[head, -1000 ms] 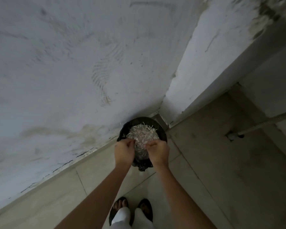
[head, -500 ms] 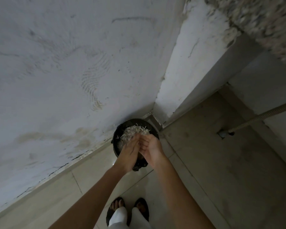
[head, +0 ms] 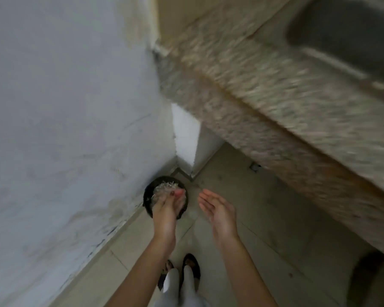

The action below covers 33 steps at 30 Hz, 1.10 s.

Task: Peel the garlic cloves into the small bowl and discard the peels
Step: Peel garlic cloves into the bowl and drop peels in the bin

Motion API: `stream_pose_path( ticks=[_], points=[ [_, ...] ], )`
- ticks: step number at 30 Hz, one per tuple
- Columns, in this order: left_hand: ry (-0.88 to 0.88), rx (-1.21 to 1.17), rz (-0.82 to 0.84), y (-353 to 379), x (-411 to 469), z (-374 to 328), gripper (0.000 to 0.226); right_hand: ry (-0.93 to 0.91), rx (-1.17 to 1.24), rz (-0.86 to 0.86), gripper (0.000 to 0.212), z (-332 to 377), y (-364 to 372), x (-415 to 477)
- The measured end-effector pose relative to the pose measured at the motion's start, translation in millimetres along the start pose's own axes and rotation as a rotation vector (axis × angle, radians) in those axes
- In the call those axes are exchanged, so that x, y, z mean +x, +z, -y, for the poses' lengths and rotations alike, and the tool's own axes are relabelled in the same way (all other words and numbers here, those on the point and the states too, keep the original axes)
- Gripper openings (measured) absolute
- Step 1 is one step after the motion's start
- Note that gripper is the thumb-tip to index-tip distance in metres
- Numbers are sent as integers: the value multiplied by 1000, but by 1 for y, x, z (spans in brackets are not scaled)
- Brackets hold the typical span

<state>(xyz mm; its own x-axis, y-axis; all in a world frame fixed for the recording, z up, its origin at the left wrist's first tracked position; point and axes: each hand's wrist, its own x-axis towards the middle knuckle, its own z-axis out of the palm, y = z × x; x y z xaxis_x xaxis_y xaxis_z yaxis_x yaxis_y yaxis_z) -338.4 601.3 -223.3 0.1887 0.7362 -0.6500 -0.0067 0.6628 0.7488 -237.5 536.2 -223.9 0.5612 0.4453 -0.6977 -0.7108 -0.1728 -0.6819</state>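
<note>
1. Left hand: reaches forward over the black bin, back of the hand up, fingers stretched out and close together. Nothing seen in its grasp, but the fingertips are motion-blurred.
2. Right hand: just right of the left hand and apart from it, off to the right of the bin and not over it. Palm faces up and to the left, fingers straight and loosely spread, empty.
3. Garlic peels: pale, shredded heap inside the bin, directly under and just beyond the left fingertips. They fill most of the opening.
4. Bin: round and dark, standing on the floor in a corner. Its near part is covered by the left hand.
5. Wall: grey-white and scuffed, takes up everything left of the left hand and meets the floor right beside the bin.
6. Countertop: speckled stone, heavily blurred, beyond and to the right of the right hand.
7. Sink: metal, set into the countertop, far beyond the right hand.
8. Below both forearms: two feet in dark sandals and light trouser legs on the beige tiles.
9. Dark rounded shape far right of the right forearm, too blurred to identify.
</note>
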Motion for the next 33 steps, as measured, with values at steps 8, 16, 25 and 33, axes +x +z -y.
stream_pose_path(
  ticks=[8, 16, 25, 33],
  points=[
    [-37, 120, 389, 124, -197, -39, 25, -303, 239, -256, 23, 113, -118, -177],
    [43, 330, 901, 277, -364, 36, 25, -550, 407, -748, 28, 163, -322, -294],
    [34, 557, 1199, 387, -529, 168, 16, -576, 334, -1203, 18, 168, -538, -377],
    [403, 845, 1226, 439, -539, 213, 13, -248, -121, -1399, 13, 173, -622, -385]
  ],
)
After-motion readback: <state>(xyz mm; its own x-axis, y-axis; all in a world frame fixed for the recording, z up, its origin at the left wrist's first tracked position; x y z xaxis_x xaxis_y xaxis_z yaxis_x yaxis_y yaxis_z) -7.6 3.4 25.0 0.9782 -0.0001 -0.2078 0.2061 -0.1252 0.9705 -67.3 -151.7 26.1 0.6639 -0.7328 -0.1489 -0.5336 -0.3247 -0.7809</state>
